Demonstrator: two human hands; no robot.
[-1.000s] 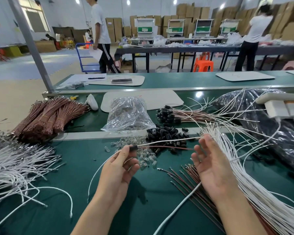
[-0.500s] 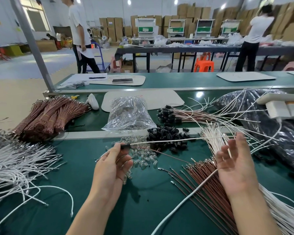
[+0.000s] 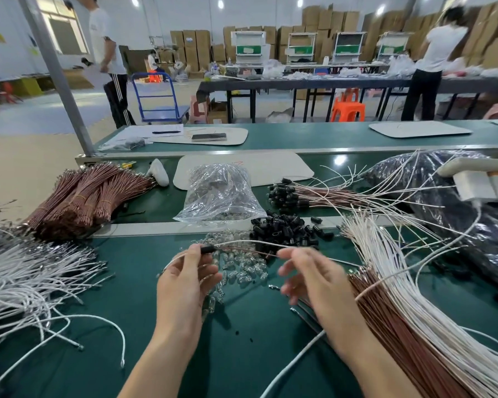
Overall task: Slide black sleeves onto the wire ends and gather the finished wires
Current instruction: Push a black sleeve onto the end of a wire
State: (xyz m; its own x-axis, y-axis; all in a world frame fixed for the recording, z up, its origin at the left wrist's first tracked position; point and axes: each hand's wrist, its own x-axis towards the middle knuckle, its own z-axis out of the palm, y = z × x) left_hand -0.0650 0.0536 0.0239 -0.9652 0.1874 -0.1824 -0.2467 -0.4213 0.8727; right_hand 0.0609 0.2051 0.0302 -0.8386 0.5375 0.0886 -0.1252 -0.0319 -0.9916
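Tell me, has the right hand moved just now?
Yes. The right hand swung left from the loose wire bundle to just in front of the pile of black sleeves.

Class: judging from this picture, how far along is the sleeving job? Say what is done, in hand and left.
Done: a bunch of sleeved wires lies behind the loose sleeves. In hand: the left hand pinches a sleeve on a white-and-brown wire pair; the blurred right hand is near its far end. Left: the many bare wires on the right.
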